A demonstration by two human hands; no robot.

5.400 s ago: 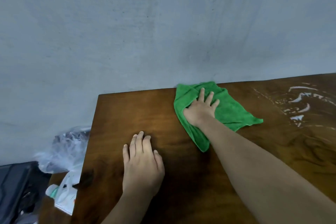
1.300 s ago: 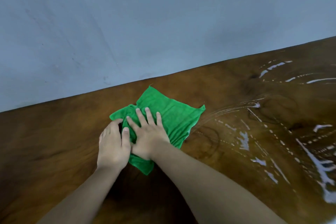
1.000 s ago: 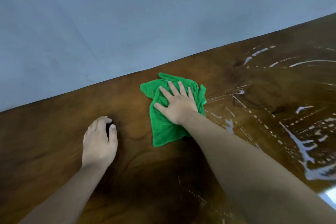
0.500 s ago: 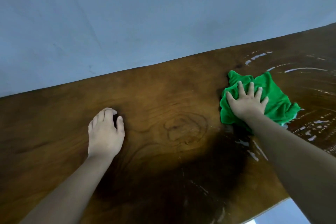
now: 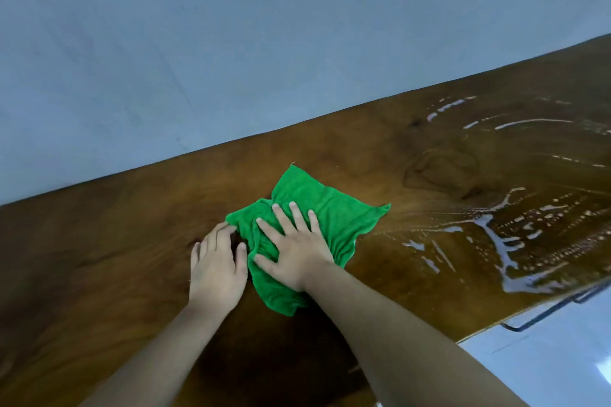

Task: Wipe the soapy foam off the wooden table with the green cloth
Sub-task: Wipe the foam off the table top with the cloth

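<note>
Green cloth (image 5: 330, 218): crumpled plush square, laid mid-desk, pressed under the spread-fingered right hand (image 5: 294, 251). Left hand (image 5: 216, 261): rested flat, fingers relaxed, just beside its left edge. Desk (image 5: 99, 258): glossy knotted wood; white foam (image 5: 502, 241) streaked at right.

The right grip (image 5: 294, 251) presses flat on the green cloth (image 5: 334, 211) on the table (image 5: 99, 258). The left grip (image 5: 216, 268) rests just beside it. Foam streaks (image 5: 502, 241) lie to the right.

Cloth (image 5: 334, 211) on table (image 5: 99, 258) (under right hand (image 5: 294, 254)); left hand (image 5: 216, 268) just left, foam (image 5: 502, 241) right.
</note>
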